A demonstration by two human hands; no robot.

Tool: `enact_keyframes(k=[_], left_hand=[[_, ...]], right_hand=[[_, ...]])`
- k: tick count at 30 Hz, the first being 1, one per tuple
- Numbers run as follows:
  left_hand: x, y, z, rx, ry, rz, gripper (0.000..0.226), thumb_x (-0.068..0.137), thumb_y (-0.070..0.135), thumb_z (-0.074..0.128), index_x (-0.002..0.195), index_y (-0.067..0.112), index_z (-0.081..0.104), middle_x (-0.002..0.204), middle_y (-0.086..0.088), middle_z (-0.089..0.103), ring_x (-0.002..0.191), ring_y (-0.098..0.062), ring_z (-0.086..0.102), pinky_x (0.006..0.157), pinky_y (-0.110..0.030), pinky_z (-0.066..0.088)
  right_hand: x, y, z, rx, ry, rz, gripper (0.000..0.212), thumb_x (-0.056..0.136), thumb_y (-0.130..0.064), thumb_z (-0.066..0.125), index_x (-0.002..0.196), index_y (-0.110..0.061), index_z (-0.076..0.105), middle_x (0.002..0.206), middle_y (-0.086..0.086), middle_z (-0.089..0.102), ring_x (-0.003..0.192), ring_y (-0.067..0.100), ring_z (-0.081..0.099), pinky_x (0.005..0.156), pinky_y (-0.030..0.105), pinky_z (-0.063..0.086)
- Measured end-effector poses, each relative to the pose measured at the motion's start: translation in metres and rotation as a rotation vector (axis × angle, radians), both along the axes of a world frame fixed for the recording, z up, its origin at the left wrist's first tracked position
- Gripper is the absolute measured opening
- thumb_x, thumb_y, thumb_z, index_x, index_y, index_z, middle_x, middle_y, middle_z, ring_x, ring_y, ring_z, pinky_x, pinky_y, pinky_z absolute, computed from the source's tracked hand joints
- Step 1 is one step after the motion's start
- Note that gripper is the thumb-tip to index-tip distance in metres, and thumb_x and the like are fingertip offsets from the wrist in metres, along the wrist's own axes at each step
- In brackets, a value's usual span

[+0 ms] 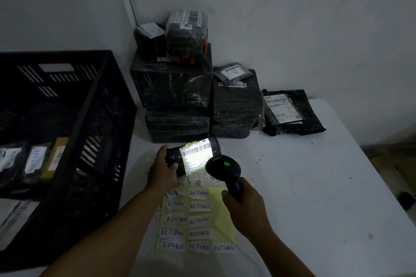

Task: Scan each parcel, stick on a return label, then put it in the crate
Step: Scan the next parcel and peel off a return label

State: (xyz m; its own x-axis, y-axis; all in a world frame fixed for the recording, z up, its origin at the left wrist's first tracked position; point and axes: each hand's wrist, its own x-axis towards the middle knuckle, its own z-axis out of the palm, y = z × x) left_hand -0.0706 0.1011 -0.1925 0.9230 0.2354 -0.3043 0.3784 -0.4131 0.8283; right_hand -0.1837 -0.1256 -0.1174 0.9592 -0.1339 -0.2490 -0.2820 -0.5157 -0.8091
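Black wrapped parcel [194,156], barcode lit by scanner [224,167], beside crate [94,105].

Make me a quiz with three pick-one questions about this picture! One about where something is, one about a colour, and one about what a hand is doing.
1. Where is the crate?
A. left of the table
B. on the parcel pile
C. under the labels

2. What colour is the scanner's light?
A. red
B. green
C. blue

3. What is the left hand doing?
A. lying flat on the table
B. peeling a label
C. holding a parcel

Answers:
1 A: the black crate stands at the left edge of the white table.
2 B: a green dot glows on top of the scanner in the right hand.
3 C: its fingers wrap round the small parcel under the scanner's beam.
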Motion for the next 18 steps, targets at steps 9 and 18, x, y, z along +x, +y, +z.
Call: enact_keyframes(k=[9,18], left_hand=[[0.0032,0.0035,-0.0041,-0.005,0.006,0.012,0.066,0.096,0.005,0.059,0.15,0.035,0.032,0.146,-0.007,0.048,0.121,-0.025,0.053,0.084,-0.031,0.043],[0.0035,0.0018,-0.0035,0.007,-0.024,0.003,0.063,0.096,0.003,0.058,0.147,0.033,0.035,0.144,-0.008,0.048,0.124,-0.028,0.052,0.083,-0.032,0.043]], right_hand=[[-0.0004,-0.0003,0.0034,0.015,0.014,0.007,0.016,0.089,-0.022,0.065,0.085,-0.031,0.053,0.067,-0.006,0.06,0.055,0.0,0.054,0.054,0.015,0.039],[-0.0004,-0.0011,0.0046,0.027,0.029,0.005,0.011,0.091,-0.024,0.065,0.091,-0.03,0.056,0.073,-0.003,0.063,0.06,0.007,0.055,0.059,0.023,0.047]])
